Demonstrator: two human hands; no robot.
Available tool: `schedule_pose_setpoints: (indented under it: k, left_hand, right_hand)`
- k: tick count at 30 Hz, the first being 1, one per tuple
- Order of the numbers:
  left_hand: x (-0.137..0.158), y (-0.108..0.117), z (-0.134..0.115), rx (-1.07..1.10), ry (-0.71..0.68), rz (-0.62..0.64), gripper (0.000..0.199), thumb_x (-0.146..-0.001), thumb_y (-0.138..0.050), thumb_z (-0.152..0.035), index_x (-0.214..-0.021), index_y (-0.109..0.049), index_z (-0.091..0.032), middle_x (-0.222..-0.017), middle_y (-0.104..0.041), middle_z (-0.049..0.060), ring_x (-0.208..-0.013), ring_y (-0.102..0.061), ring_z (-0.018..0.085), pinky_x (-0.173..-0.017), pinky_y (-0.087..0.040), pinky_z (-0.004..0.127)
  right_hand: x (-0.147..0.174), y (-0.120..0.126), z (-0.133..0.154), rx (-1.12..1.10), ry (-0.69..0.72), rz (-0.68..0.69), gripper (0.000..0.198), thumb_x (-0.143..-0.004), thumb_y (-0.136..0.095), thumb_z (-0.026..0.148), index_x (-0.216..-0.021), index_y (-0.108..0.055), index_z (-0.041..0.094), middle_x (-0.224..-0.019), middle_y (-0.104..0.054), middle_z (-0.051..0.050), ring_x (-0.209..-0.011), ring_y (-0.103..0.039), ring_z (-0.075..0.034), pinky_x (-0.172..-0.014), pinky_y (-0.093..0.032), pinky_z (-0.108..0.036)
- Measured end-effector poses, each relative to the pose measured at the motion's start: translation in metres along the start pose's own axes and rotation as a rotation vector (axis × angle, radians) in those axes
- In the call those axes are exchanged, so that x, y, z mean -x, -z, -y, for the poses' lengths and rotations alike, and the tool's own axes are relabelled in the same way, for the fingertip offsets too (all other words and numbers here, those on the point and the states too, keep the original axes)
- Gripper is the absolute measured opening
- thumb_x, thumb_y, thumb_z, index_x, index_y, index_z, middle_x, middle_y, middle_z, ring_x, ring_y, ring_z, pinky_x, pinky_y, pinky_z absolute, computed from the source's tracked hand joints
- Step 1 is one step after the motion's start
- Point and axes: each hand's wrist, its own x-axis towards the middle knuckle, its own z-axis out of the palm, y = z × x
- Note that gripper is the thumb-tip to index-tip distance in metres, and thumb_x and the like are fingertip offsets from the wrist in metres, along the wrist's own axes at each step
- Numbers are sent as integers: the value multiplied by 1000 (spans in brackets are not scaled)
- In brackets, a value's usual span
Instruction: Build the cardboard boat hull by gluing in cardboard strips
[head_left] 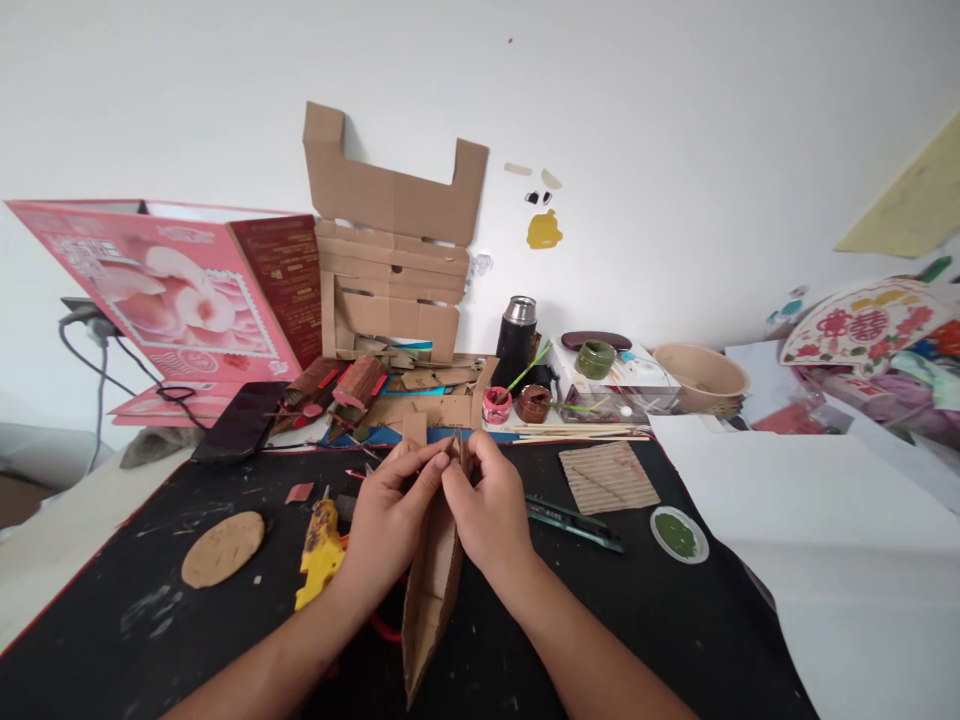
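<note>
A softly lit white wall (660, 130) rises behind the black-covered table (675, 620).

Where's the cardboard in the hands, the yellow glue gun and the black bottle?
Held cardboard (435, 572): head view, on its inside.
Yellow glue gun (322, 553): head view, on its yellow body.
Black bottle (516, 343): head view, on its black side.

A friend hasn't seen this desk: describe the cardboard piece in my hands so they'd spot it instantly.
Find the black mat. Near its middle, your left hand and right hand pinch the far end of a cardboard piece. Unlike the flat round disc and ribbed square, it's long, walled and pointed.
</note>
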Motion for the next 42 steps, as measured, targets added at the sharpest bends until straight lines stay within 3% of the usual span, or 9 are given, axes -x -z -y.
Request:
schedule_pose_setpoints:
  k: [42]
  left_hand:
    - [-1, 0, 1, -29, 10, -2, 27, -89, -73, -46, -103, -89, -29, -78, -59, 1, -84, -58, 21, -81, -48, 34]
  right_hand:
    - [1, -1, 0, -5, -28, 1, 26, -91, -59, 39, -74, -43, 26, -67, -47, 5, -65, -46, -17, -60, -35, -30]
